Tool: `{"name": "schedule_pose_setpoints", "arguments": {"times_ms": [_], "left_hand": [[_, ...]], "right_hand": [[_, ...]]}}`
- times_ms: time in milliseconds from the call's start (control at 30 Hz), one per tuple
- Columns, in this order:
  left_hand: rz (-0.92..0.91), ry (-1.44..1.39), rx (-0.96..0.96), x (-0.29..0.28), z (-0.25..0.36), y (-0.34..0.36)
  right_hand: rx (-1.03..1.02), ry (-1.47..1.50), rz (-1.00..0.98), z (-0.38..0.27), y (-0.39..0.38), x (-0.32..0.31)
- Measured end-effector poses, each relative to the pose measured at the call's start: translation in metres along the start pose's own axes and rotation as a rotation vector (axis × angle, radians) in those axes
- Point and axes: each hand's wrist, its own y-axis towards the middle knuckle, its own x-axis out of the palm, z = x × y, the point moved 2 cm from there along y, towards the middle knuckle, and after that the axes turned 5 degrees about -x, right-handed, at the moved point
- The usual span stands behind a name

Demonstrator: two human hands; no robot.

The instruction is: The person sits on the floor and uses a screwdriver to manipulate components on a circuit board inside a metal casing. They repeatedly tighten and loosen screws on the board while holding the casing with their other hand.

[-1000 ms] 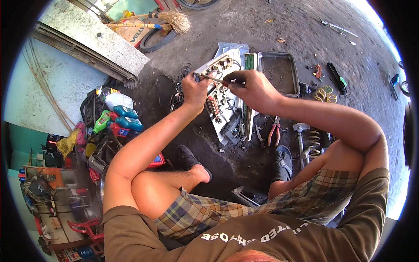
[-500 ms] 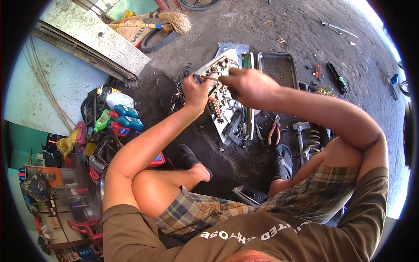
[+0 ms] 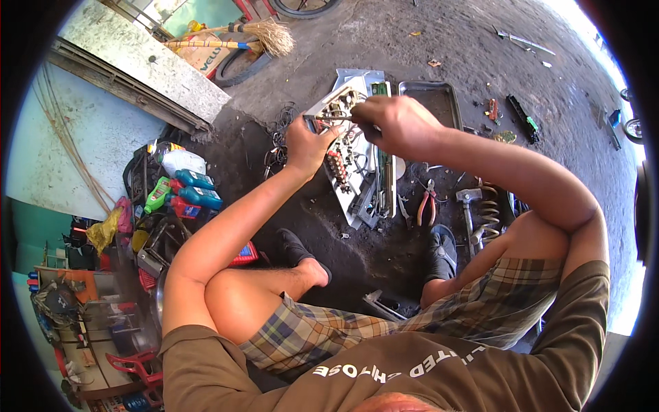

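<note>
An opened electronic unit, a pale metal chassis point(image 3: 347, 199) with a circuit board point(image 3: 348, 147) full of small parts, rests on the dark ground ahead of me. My left hand point(image 3: 306, 145) grips its upper left edge, thumb reaching toward the board. In my right hand point(image 3: 401, 127), fingers curled, is a screwdriver point(image 3: 334, 117); its shaft points left across the board's top end toward my left thumb and fingers. What the tip touches is too small to tell. Red and dark components point(image 3: 336, 168) line the board's lower left side.
A shallow metal tray point(image 3: 446, 103) lies right of the unit. Nearer are red-handled pliers point(image 3: 428, 206), a hammer point(image 3: 471, 206) and a coil spring point(image 3: 489, 218). Cables point(image 3: 274, 154) tangle on the left, beside several bottles point(image 3: 199, 197). A broom point(image 3: 271, 38) lies farther back.
The view has shifted slightly. My right hand has turned a little about the screwdriver, while my left hand keeps its hold on the chassis.
</note>
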Motion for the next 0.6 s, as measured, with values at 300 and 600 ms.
{"name": "schedule_pose_setpoints", "arguments": {"times_ms": [300,600], "left_hand": [[-0.003,0.183,0.110,-0.003,0.005,-0.001],[-0.031,0.216,0.132,-0.003,0.002,0.004]], "right_hand": [[-0.072,0.043,0.056,-0.007,-0.001,-0.005],[0.154,0.342,0.081,0.006,0.001,-0.007]]}}
